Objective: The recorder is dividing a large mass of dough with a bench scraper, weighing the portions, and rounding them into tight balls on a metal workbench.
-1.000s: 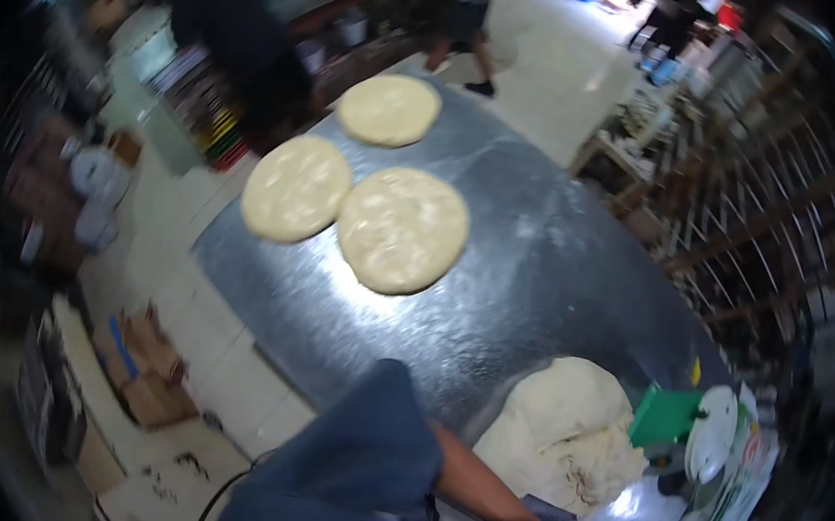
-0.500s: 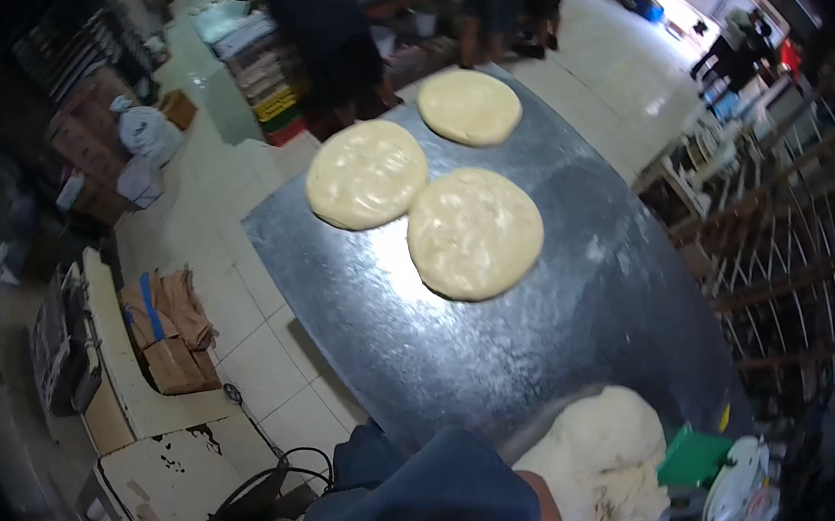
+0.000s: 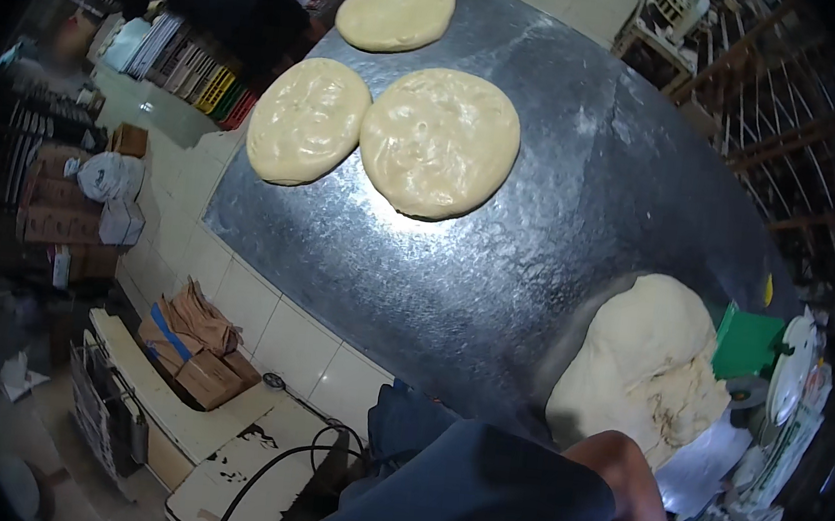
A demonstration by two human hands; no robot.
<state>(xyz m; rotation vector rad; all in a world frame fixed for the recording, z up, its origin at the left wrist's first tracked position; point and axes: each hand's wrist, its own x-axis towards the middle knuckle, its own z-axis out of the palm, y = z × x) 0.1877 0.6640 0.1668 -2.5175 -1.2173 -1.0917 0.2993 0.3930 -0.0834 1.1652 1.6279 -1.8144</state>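
Observation:
Neither of my hands shows; both are out of the picture. A bent bare arm (image 3: 631, 497) comes out of a dark blue sleeve (image 3: 476, 487), and its forearm runs off the lower edge. Close beside the elbow lies a large pale mass of dough (image 3: 652, 333), torn and rough on its near right side. It rests on a dark metal-topped table (image 3: 453, 304). Toward the far left of the table lie three flat, glossy rounds of dough: a near round (image 3: 439, 142), a left round (image 3: 308, 121) touching or nearly touching it, and a far round (image 3: 396, 14).
A green scale (image 3: 746, 344) with a round white dial stands right of the dough. A worn cream cabinet (image 3: 237, 464) with a black cable is at lower left, near brown paper sacks (image 3: 194, 335). Metal racks (image 3: 784, 105) line the right. A person in dark clothes (image 3: 211, 0) stands far left.
My view has tilted down and turned right, so the dough rounds sit higher in the picture. More of the bare elbow and forearm shows beside the large dough. The dough looks the same.

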